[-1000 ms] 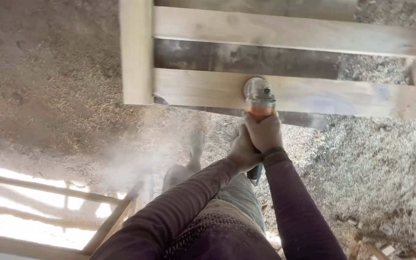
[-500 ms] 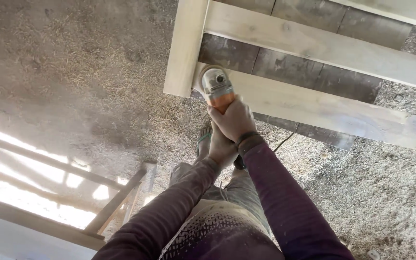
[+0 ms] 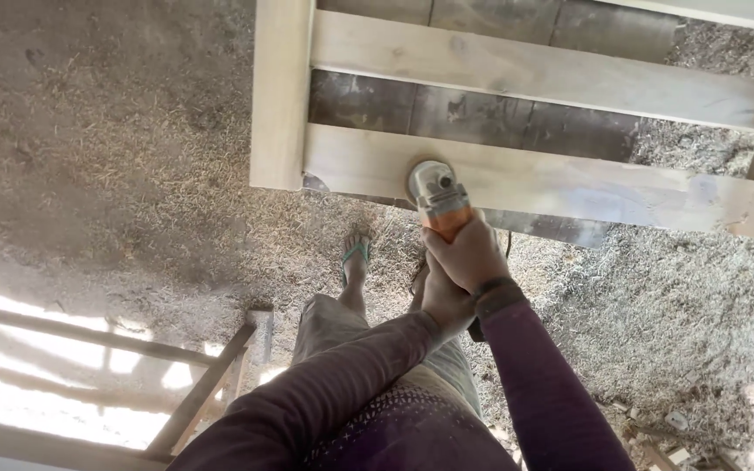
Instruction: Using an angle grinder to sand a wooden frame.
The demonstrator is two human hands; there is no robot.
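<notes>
Grinder [image 3: 437, 199] with orange body sits disc-down on near rail of pale wooden frame [image 3: 517, 179]. Right hand [image 3: 471, 253] wraps body close behind head for downward pressure; left hand [image 3: 443, 301] clamps rear handle, steadying. Sandalled foot [image 3: 355, 253] planted near, on sawdust floor [image 3: 115, 157].

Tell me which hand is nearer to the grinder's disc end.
Right. The right hand grips the grinder just behind its head; the left hand holds farther back.
</notes>
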